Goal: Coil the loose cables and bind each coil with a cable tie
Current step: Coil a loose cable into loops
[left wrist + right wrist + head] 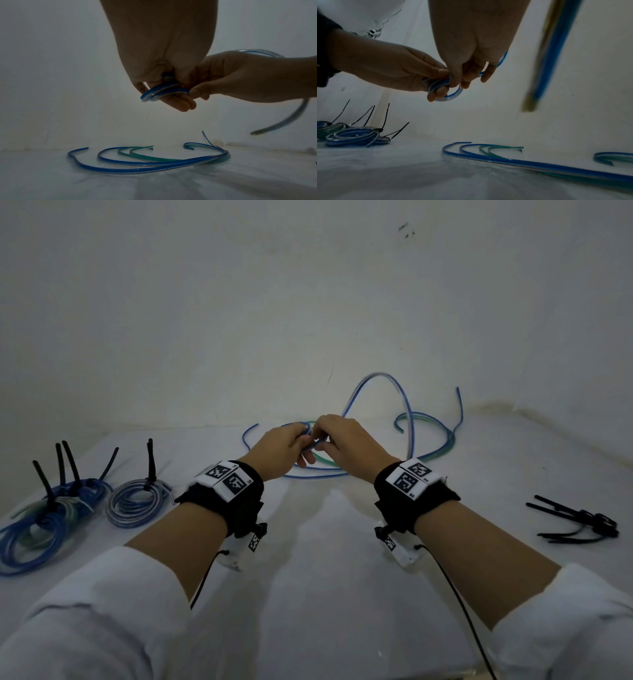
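Observation:
Both hands meet above the white table, holding one blue-and-clear cable. My left hand pinches a small coil of it between thumb and fingers. My right hand grips the same cable beside the coil, and the free length arcs up behind and swings down at the right, blurred. Loose blue cables and a green cable lie on the table under the hands. Spare black cable ties lie at the right.
Several finished coils bound with black ties lie at the left: a blue and green heap and a clear-blue coil. A white wall rises close behind the table. Black wires run from both wrist units down along my arms.

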Demonstrator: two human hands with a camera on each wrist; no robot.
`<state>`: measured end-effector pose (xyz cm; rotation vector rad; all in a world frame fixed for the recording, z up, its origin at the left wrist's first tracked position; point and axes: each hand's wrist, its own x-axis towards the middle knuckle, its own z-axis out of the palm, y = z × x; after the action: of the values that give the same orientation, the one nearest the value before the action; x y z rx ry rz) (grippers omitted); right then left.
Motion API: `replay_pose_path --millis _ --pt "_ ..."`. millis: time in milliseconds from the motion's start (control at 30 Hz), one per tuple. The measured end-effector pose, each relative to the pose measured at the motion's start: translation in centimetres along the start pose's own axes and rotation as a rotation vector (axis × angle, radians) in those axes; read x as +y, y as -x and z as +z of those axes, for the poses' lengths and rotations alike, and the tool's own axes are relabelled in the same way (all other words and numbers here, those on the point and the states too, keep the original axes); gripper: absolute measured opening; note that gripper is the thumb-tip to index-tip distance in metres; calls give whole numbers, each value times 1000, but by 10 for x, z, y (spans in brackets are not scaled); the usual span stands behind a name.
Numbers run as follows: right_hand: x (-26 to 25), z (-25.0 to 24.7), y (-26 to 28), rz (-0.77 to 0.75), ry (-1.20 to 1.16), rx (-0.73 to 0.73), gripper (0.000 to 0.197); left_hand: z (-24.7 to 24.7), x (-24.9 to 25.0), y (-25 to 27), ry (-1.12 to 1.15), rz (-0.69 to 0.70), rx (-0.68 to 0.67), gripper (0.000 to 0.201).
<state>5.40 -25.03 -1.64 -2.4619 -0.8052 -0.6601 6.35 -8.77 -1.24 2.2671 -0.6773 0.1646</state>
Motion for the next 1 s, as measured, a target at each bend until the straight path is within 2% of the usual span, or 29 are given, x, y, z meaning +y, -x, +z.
replay_pose_path --millis 100,167,333,467,800,1000 --pt "-1 -2 0 28 -65 -33 13 -2 1 2 40 8 -56 22" --pt "2 -4 1 36 -80 -23 17 -4 2 2 47 12 -35 21" --pt "11 -8 0 70 -62 -15 9 -3 5 5 154 -2 -7 25" --pt "10 -7 -1 78 -144 -16 11 0 9 6 286 -21 -13 26" --pt "6 -7 -2 64 -132 -31 16 -3 8 4 225 -79 -80 27" --pt "1 -8 -1 46 -131 -21 14 -3 12 6 343 -76 -120 26"
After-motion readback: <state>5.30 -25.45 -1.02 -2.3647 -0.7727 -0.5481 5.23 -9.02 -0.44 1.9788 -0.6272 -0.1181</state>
